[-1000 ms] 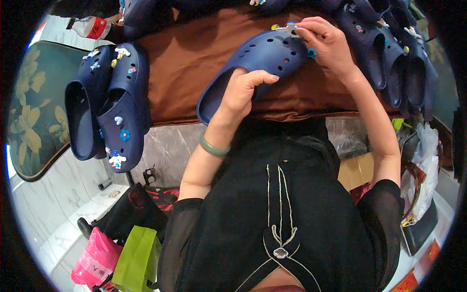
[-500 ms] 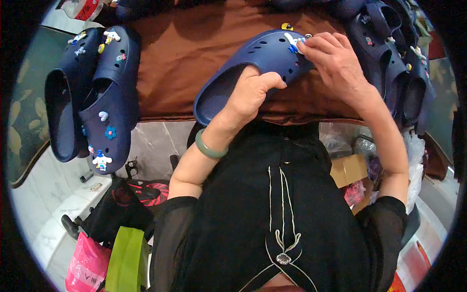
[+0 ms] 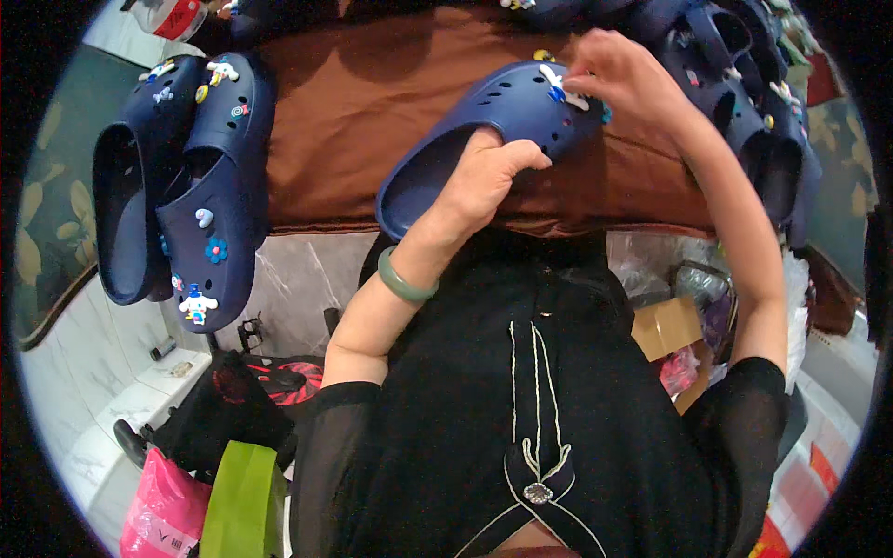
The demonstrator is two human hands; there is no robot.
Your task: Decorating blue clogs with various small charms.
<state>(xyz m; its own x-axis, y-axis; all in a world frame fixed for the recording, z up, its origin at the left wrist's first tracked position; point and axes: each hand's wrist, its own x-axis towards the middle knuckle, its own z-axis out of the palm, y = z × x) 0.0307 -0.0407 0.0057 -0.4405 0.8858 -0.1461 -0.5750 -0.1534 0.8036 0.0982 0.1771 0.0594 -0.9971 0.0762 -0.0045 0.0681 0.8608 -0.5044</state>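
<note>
A navy blue clog (image 3: 465, 126) lies tilted across the brown cloth, its toe toward the far right. My left hand (image 3: 484, 177) grips it, with the fingers inside the opening and the thumb over the upper's near edge. Over the toe, my right hand (image 3: 628, 79) is closed in a pinch, its fingertips at a white and blue shoe charm (image 3: 558, 93). Part of that charm is hidden behind the fingers. A yellow charm (image 3: 544, 56) shows on the far side of the toe, and a teal one (image 3: 606, 112) by its tip.
Navy clogs (image 3: 209, 232) decorated with charms stand at the left edge of the brown cloth (image 3: 326, 139). More navy clogs (image 3: 781, 172) are heaped on the right. Below the table are a cardboard box (image 3: 667, 327), a pink bag (image 3: 163, 507) and a green bag (image 3: 244, 498).
My right hand has lifted and turned over the toe, its fingers now more curled, leaving more of the white charm showing. My left hand still holds the clog in nearly the same place.
</note>
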